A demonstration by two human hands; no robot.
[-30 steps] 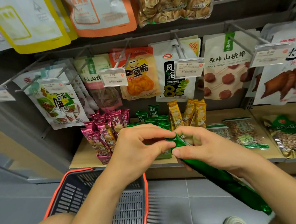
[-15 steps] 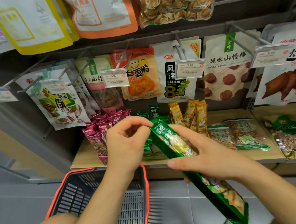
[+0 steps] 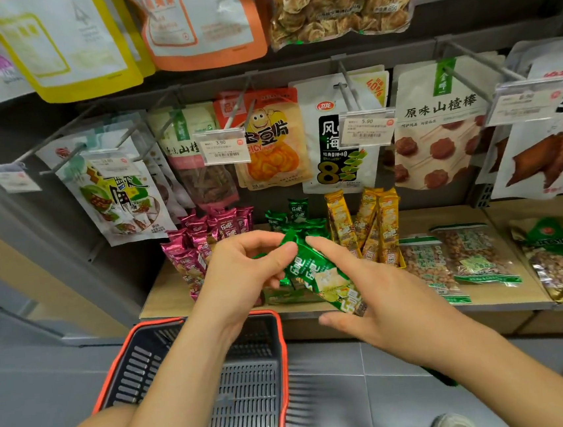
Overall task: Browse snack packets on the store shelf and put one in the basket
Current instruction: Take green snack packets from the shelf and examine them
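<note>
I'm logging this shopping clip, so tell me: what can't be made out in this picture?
All in the head view:
1. Green packet: its lower end is hidden behind the right hand.
2. Basket: its floor is partly covered by the left forearm.
3. Far-left price tag: the print is too blurred to read.
4. Shoe: cut off by the bottom edge.

The left price tag (image 3: 222, 146) reads 3.90, and the price tag to its right (image 3: 367, 131) reads 5.90. The white pouch (image 3: 331, 160) between them bears a large 8, and the pouch behind it (image 3: 376, 89) shows 40%. Further right, a cream pouch (image 3: 437, 129) reads 原味山楂棒. The near green packet (image 3: 317, 275) reads 乐吧.
</note>
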